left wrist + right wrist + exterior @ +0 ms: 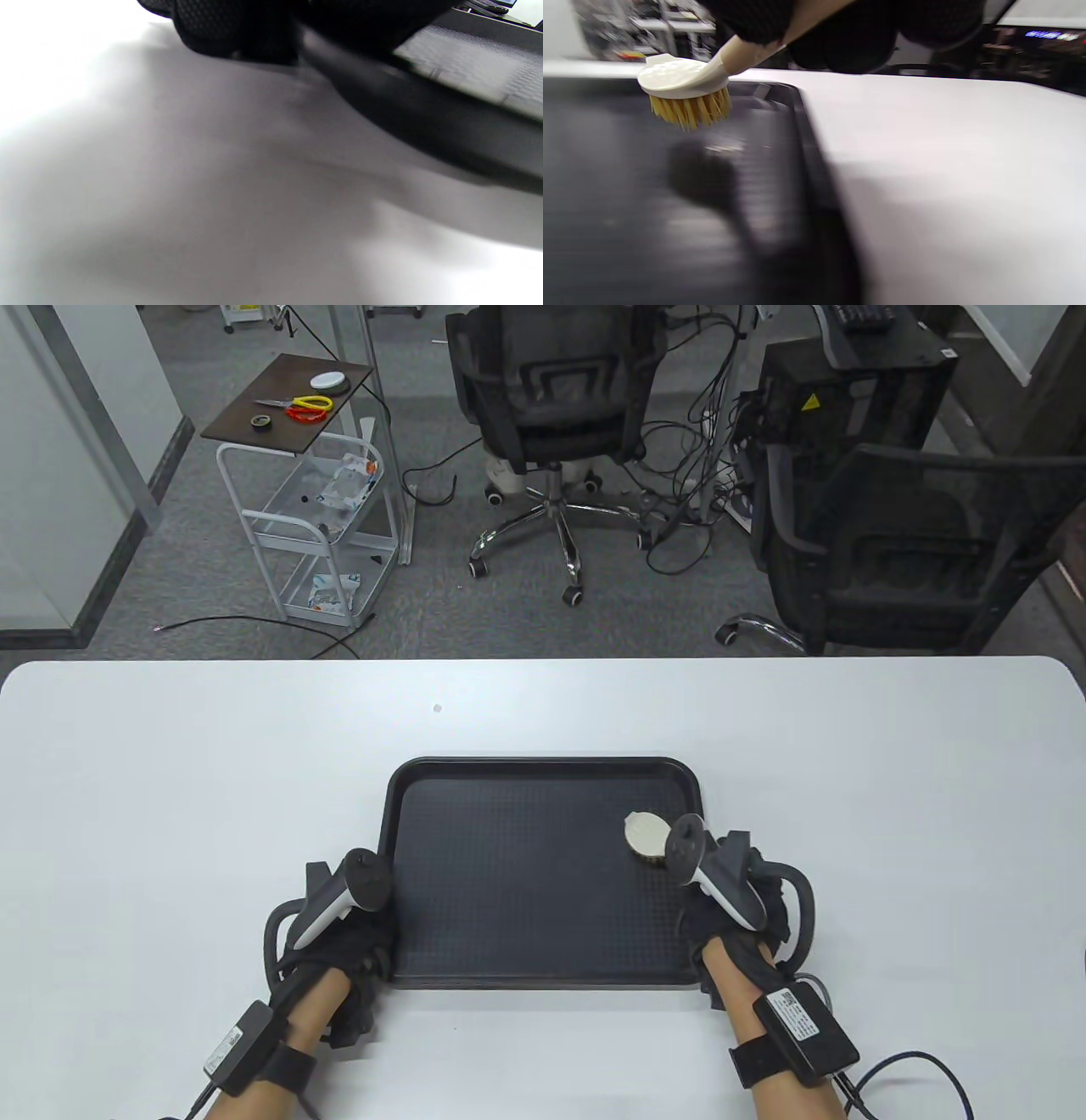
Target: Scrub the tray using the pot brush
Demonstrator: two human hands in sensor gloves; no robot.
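Note:
A black textured tray (pixel 475 814) lies flat on the white table near the front edge. My right hand (pixel 721 899) grips the cream handle of the pot brush (pixel 645 833); its round head sits over the tray's right side. In the right wrist view the brush (pixel 683 84) has yellow bristles that hang just above the tray floor (pixel 628 203), with a shadow beneath. My left hand (pixel 356 933) rests on the tray's near left corner and holds its rim. The left wrist view shows the gloved fingers (pixel 237 29) on the tray's rim (pixel 424 114).
The white table (pixel 170 780) extends wide on both sides of the tray and behind it. Beyond its far edge stand two office chairs (pixel 560 398), a wire cart (pixel 322 517) and floor cables.

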